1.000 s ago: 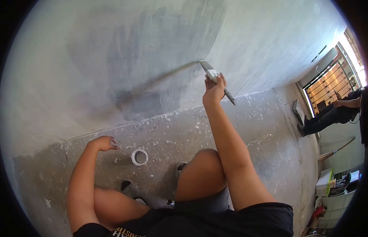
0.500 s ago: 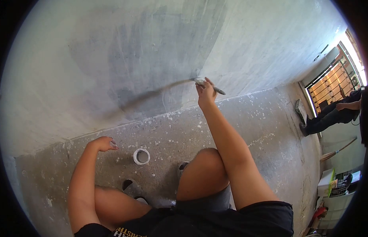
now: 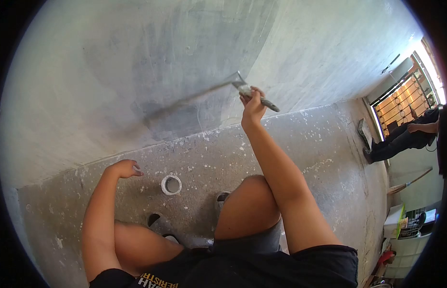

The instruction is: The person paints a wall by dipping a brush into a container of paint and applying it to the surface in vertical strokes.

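My right hand [image 3: 253,106] is closed around a paintbrush [image 3: 270,105], its bristle end up against the wall [image 3: 199,62] and its handle sticking out below the fingers. Darker grey, streaky patches cover the wall left of the brush. Over the floor at the left, my left hand [image 3: 126,169] hangs with loosely bent fingers, a gap between thumb and fingers, and whitish marks on the fingertips. Just right of it, a small round container with a white rim [image 3: 164,186] stands on the floor, grey inside.
White spatters dot the concrete floor [image 3: 305,144]. My knees and sandalled feet are close to the container. At the far right, a person in dark clothes [image 3: 401,141] stands by a metal grille door [image 3: 406,101]. A broom [image 3: 410,181] and household items lie along that side.
My right hand and the paintbrush have shifted slightly; the bristle end now sits higher on the wall. My left hand has barely moved.
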A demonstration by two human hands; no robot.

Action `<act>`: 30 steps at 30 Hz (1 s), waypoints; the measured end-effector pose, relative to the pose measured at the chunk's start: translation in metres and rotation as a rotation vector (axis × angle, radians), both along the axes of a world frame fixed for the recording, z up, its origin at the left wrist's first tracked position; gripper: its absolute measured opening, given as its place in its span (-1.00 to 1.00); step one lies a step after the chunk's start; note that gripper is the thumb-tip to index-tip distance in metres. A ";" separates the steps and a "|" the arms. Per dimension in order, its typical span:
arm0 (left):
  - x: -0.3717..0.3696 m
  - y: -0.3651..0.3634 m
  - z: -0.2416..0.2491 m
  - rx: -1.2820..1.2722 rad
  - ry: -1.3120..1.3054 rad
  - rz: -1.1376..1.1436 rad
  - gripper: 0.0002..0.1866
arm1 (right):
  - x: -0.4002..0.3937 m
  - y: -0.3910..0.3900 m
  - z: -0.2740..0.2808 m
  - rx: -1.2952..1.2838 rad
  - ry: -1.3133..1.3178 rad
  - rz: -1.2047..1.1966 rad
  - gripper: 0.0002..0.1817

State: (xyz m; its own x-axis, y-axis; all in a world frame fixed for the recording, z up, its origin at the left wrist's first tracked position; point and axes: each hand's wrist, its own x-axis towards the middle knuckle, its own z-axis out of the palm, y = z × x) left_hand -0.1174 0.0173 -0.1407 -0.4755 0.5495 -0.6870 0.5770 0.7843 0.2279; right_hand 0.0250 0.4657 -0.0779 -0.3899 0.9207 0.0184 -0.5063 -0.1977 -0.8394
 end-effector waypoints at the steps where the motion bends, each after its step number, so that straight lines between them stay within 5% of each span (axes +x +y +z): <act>1: -0.001 0.000 -0.003 0.023 0.001 -0.009 -0.32 | -0.001 0.002 -0.008 0.004 0.003 0.003 -0.76; 5: 0.004 0.003 0.008 0.033 0.000 0.020 -0.34 | -0.001 0.008 -0.016 -0.038 -0.151 0.072 -0.72; 16: -0.008 -0.011 -0.010 0.033 0.005 -0.005 -0.34 | 0.019 -0.018 0.071 0.144 0.294 0.113 -0.69; 22: 0.001 -0.002 0.005 0.020 0.006 0.004 -0.33 | 0.014 -0.010 0.039 0.109 -0.159 0.217 -0.71; 26: -0.001 -0.005 0.002 0.019 -0.009 0.024 -0.32 | 0.007 -0.009 0.025 0.037 -0.168 0.273 -0.71; 30: -0.002 -0.007 0.001 -0.002 0.025 -0.023 -0.32 | 0.006 -0.015 0.042 0.072 0.198 0.248 -0.72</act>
